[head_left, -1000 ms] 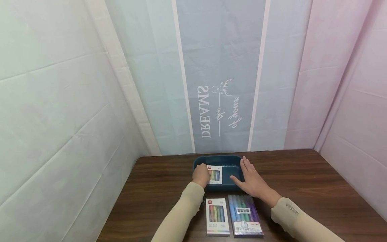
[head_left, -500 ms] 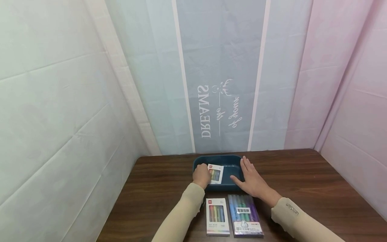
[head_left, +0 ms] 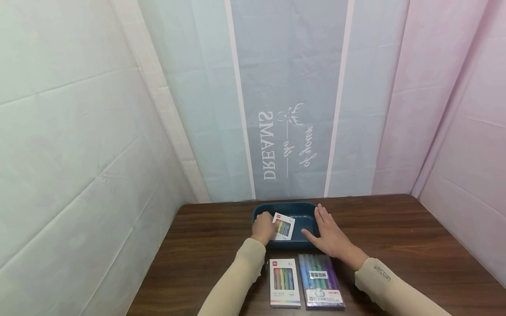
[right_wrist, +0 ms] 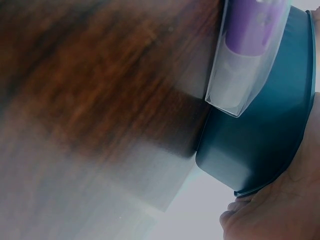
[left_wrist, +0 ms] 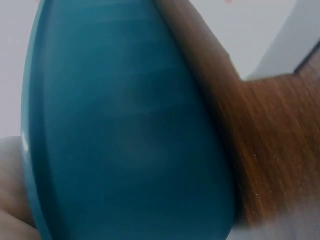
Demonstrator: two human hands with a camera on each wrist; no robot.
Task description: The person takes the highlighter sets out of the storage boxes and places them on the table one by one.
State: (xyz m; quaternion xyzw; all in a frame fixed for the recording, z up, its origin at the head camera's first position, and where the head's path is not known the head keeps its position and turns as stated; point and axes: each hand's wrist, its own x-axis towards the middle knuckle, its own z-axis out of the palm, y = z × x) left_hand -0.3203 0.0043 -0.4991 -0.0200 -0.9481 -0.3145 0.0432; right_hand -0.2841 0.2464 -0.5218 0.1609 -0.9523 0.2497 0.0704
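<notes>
A dark teal tray (head_left: 300, 209) sits toward the table's far edge. Inside it, my left hand (head_left: 264, 227) holds a small white box of coloured pens (head_left: 285, 228) by its left side; the box leans with its top to the right. The curled fingertips are hidden in the head view. My right hand (head_left: 330, 232) rests on the tray's right rim, fingers straight and thumb spread over the inside. In the left wrist view the tray's outer wall (left_wrist: 130, 120) fills the middle, with part of my left hand (left_wrist: 12, 195) behind its rim.
In front of the tray lie a second white pen box (head_left: 284, 283) and, right of it, a clear pack of blue, green and purple pens (head_left: 321, 281). They stand on a dark wooden table (head_left: 197, 254). Fabric curtains (head_left: 292, 87) hang behind and at both sides.
The white pen box in the tray has turned clockwise and shifted slightly right with my left hand. My right hand, the tray and the two packs in front have stayed put.
</notes>
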